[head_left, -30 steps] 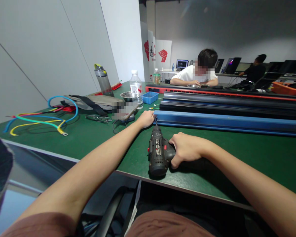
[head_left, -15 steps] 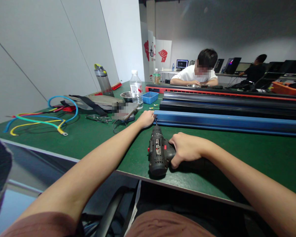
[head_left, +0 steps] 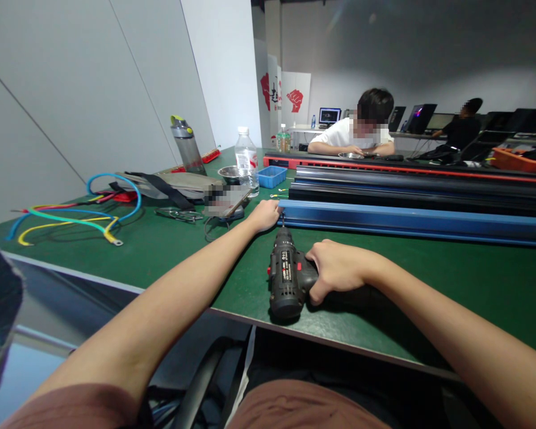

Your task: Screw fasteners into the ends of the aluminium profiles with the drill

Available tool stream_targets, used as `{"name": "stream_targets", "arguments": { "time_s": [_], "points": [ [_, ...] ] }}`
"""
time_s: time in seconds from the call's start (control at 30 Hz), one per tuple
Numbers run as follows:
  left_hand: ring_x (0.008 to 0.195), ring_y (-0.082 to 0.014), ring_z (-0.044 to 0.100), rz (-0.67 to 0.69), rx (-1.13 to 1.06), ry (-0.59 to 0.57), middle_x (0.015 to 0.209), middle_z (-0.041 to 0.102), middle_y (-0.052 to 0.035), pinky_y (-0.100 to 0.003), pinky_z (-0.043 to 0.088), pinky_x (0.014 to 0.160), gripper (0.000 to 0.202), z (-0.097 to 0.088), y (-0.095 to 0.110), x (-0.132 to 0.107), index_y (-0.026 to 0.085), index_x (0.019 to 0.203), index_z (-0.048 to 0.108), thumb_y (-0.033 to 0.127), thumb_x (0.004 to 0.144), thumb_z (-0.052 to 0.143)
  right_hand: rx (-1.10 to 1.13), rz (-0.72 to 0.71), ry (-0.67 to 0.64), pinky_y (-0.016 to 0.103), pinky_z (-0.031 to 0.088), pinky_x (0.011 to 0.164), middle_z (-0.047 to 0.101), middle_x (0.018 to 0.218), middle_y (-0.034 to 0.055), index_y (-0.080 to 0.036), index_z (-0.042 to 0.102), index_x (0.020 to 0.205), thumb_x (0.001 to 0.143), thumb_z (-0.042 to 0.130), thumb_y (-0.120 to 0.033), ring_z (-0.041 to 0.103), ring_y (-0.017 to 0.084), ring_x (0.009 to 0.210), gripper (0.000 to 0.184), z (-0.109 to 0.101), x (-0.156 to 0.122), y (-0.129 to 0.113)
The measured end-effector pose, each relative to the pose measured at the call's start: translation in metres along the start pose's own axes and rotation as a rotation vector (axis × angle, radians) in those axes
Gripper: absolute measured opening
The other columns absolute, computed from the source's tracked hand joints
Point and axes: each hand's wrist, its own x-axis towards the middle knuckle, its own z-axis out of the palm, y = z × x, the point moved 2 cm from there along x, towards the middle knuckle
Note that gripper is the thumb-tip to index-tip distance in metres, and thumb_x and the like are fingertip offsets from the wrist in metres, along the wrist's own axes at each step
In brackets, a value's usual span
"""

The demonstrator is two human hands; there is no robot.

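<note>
A black cordless drill point(head_left: 287, 275) lies on the green table point(head_left: 451, 280), its bit pointing at the near end of a long blue rail point(head_left: 411, 221). My right hand point(head_left: 338, 269) is wrapped around the drill's grip. My left hand point(head_left: 264, 215) reaches forward and holds the left end of the blue rail, fingers curled on it. Black rails point(head_left: 420, 189) and a red-edged rail point(head_left: 384, 165) lie parallel behind the blue one.
Coloured cables point(head_left: 71, 215), scissors point(head_left: 178, 214), a phone point(head_left: 226, 202), a grey bottle point(head_left: 187, 145), a clear water bottle point(head_left: 247, 159), a metal bowl point(head_left: 230, 174) and a blue tray point(head_left: 271, 176) lie left of the rails. A person in white point(head_left: 355, 134) sits across the table.
</note>
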Motion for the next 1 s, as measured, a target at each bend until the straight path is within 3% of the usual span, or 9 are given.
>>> {"name": "stream_targets", "arguments": {
  "time_s": [0.5, 1.0],
  "points": [
    [0.088, -0.0247, 0.066, 0.0, 0.039, -0.024, 0.096, 0.073, -0.0162, -0.029, 0.046, 0.078, 0.046, -0.0014, 0.0018, 0.0001, 0.011, 0.089, 0.071, 0.03, 0.097, 0.03, -0.034, -0.001, 0.011, 0.023, 0.031, 0.046, 0.055, 0.063, -0.0028, -0.019, 0.06, 0.07, 0.054, 0.075, -0.048, 0.046, 0.011, 0.053, 0.037, 0.0001, -0.0002, -0.0002],
    [0.083, -0.024, 0.065, 0.013, 0.014, -0.003, 0.091, 0.073, -0.0154, -0.029, 0.046, 0.076, 0.045, -0.0004, 0.0003, 0.0006, 0.011, 0.085, 0.071, 0.031, 0.096, 0.032, -0.035, -0.001, 0.014, 0.023, 0.032, 0.047, 0.055, 0.063, -0.0028, -0.019, 0.061, 0.07, 0.053, 0.075, -0.048, 0.047, 0.011, 0.054, 0.036, 0.0004, 0.0005, -0.0002]
  ]
}}
